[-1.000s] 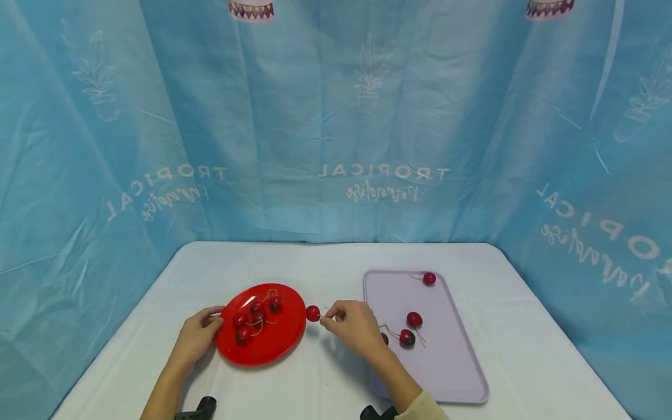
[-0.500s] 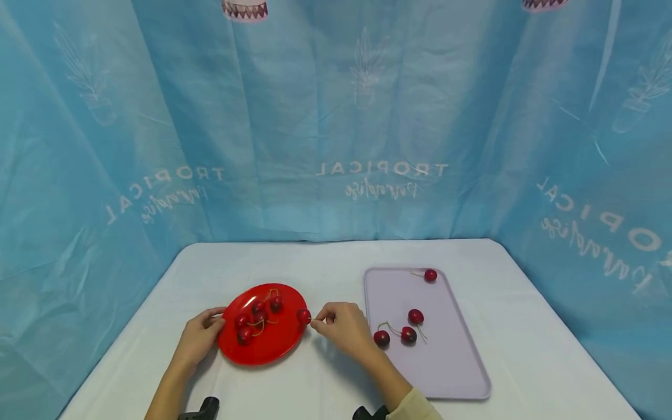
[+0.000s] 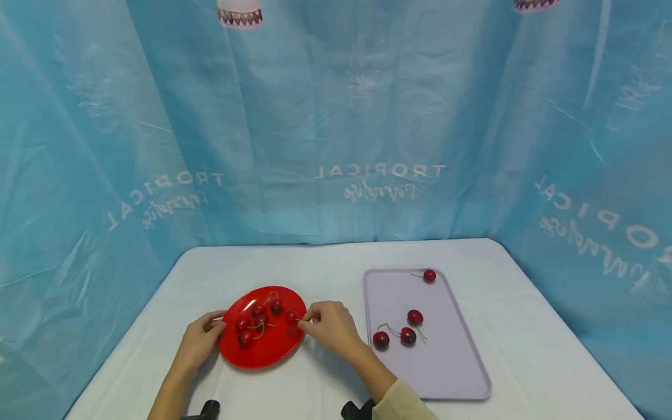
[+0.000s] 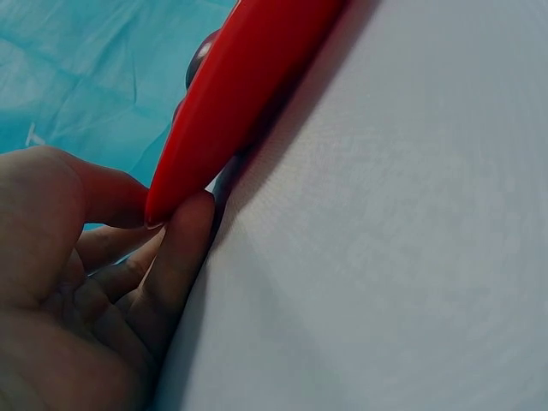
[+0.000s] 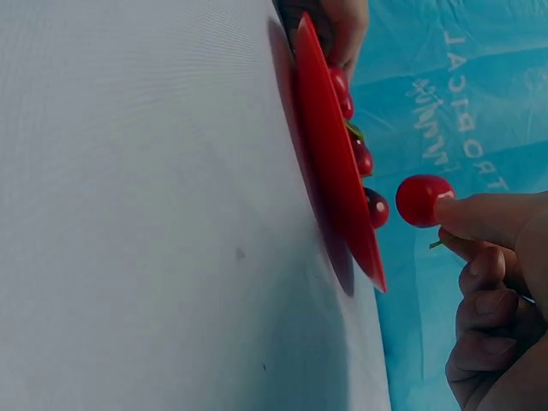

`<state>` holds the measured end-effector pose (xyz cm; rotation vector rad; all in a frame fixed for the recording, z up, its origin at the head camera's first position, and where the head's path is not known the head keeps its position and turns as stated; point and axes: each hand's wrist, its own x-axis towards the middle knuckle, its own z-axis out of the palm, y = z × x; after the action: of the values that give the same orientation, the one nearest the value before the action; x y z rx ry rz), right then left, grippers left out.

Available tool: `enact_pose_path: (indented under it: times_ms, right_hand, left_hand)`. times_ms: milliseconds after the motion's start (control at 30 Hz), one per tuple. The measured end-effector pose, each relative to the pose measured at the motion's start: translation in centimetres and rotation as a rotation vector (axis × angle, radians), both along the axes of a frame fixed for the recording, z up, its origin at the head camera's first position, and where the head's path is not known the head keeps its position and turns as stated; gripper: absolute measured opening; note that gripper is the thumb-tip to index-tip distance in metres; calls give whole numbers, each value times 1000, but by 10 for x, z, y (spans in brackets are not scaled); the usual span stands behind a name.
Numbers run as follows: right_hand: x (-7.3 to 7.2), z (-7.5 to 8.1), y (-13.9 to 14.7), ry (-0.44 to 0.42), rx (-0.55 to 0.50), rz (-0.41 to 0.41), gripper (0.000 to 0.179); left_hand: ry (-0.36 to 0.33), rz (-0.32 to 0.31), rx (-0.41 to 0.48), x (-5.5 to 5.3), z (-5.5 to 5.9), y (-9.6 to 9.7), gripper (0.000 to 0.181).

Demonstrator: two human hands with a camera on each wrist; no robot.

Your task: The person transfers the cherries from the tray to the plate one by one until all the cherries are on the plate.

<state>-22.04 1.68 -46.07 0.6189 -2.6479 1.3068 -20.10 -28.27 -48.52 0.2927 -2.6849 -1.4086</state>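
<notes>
My left hand [image 3: 202,340] grips the left rim of a red plate [image 3: 262,356]; in the left wrist view the thumb lies over the rim and a fingertip [image 4: 190,223] under it. Several dark red cherries [image 3: 259,310] with green stems lie together on the plate's left and middle. My right hand [image 3: 332,328] pinches the stem of one cherry [image 3: 291,318] between thumb and forefinger, over the plate's right side. The right wrist view shows that held cherry [image 5: 424,200] raised above the plate's surface, with a bit of stem poking out below the thumb.
A pale lilac tray [image 3: 441,373] lies on the white table [image 3: 325,268] to the right. On it are several cherries: one at the far edge [image 3: 429,276] and a loose group nearer its left side [image 3: 408,336]. Blue curtains [image 3: 336,116] hang behind and beside the table.
My right hand has carried the cherry leftward, from just outside the plate's right rim to over the plate. The left hand has kept its grip on the rim.
</notes>
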Motion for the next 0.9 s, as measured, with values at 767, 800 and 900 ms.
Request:
enact_pose_path:
  times_ms: [767, 800, 900]
  right_hand:
    - [-18, -6, -31, 34, 169, -10, 11]
    - [-19, -6, -33, 35, 178, -11, 11]
    - [-21, -9, -39, 33, 207, -18, 12]
  left_hand:
    - [-1, -3, -2, -1, 3, 1, 38]
    - [-4, 0, -5, 0, 3, 1, 39]
    - [0, -4, -4, 0, 3, 1, 39]
